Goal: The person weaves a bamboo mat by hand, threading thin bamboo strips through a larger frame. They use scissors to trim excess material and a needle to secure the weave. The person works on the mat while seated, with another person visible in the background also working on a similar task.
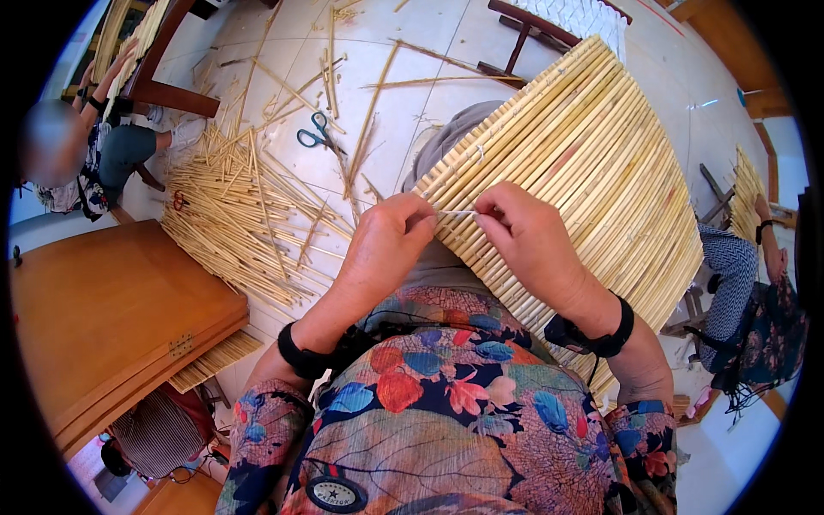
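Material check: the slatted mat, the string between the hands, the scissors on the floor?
Mat: likely reed or thin bamboo, natural finish with slight sheen; straw-yellow round stalks, uneven tone.
String: probably cotton or synthetic, can't tell which; thin, white, pulled taut.
Scissors: handles probably smooth plastic, uniformly dark teal; blades presumably metal, too small to judge finish.

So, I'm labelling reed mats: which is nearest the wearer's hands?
The large mat beneath the wearer's right hand; other mats are smaller in view and farther off.
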A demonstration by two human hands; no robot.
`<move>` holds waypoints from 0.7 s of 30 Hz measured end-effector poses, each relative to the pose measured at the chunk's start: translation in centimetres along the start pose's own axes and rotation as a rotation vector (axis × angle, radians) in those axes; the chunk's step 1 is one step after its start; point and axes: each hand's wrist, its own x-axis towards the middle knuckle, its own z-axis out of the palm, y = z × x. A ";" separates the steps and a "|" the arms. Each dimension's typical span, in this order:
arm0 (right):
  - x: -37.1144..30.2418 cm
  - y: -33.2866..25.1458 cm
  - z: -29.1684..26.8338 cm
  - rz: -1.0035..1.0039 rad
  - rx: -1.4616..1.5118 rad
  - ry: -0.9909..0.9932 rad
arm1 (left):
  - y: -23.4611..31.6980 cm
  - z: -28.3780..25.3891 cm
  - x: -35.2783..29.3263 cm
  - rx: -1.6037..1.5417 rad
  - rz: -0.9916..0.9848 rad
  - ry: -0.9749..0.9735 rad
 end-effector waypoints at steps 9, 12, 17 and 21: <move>-0.2 -1.8 -2.3 0.033 -0.064 -0.200 | 0.3 0.3 0.6 -0.221 -0.182 -0.214; -0.2 -1.8 -2.0 -0.025 0.093 -0.110 | 0.6 0.4 0.8 -0.303 -0.276 -0.241; -0.3 -2.9 -1.4 0.026 0.409 -0.203 | 0.2 0.8 0.8 -0.386 -0.265 -0.188; -0.5 -2.8 -0.4 -0.075 0.425 -0.263 | 0.2 0.4 0.6 -0.327 -0.258 -0.198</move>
